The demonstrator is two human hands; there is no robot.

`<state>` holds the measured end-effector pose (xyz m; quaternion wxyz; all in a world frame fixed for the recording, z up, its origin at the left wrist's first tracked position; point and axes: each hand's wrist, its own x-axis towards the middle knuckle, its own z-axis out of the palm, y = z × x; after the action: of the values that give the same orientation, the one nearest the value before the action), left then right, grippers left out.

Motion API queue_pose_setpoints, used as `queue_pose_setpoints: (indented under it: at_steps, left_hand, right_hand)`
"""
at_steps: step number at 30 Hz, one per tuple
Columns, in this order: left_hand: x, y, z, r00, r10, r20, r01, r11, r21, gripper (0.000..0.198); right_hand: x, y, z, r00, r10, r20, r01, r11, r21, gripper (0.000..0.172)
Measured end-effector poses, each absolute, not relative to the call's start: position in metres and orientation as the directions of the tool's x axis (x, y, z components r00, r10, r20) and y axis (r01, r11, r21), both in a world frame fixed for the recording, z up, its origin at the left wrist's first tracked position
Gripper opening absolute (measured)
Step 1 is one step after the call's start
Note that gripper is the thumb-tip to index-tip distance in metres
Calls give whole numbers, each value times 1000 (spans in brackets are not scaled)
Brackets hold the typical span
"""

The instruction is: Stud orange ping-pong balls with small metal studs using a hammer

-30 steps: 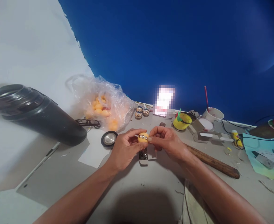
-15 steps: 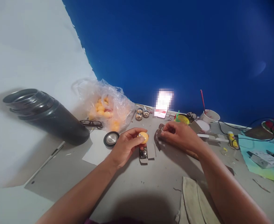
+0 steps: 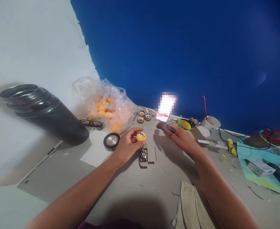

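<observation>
My left hand (image 3: pixel 127 147) pinches a small orange ball (image 3: pixel 141 136) that has silver studs stuck on it. Just below the ball lies a small open cardboard box of silver studs (image 3: pixel 143 156). My right hand (image 3: pixel 181 137) is raised above the table and closed around a dark brown wooden tool (image 3: pixel 163 126). The tool's end sticks out to the left of my fingers. The rest of it is hidden under my hand and forearm.
A clear bag of orange balls (image 3: pixel 104 108), two fully studded balls (image 3: pixel 142 117), glasses (image 3: pixel 91 124), a round black lid (image 3: pixel 111 141) and a black cylinder (image 3: pixel 46 114) lie left and behind. Right: a yellow cup (image 3: pixel 185 124), white cup (image 3: pixel 210 122), turquoise sheet (image 3: pixel 261 165).
My right hand left the orange ball, reached right, closed on the dark wooden tool and lifted it off the table. My left hand kept the ball.
</observation>
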<state>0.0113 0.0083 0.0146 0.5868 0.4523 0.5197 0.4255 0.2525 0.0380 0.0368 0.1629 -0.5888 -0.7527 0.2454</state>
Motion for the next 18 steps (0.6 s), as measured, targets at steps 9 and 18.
queue_pose_setpoints:
  at_steps: [9,18]
  left_hand:
    - [11,12,9,160,974,-162,17,161,987,41]
    - [12,11,8,124,988,-90,122,74,990,41]
  right_hand:
    - [220,-2,67,-392,896,209,631,427,-647,31]
    - [220,-7,71,-392,900,190,684,423,-594,30]
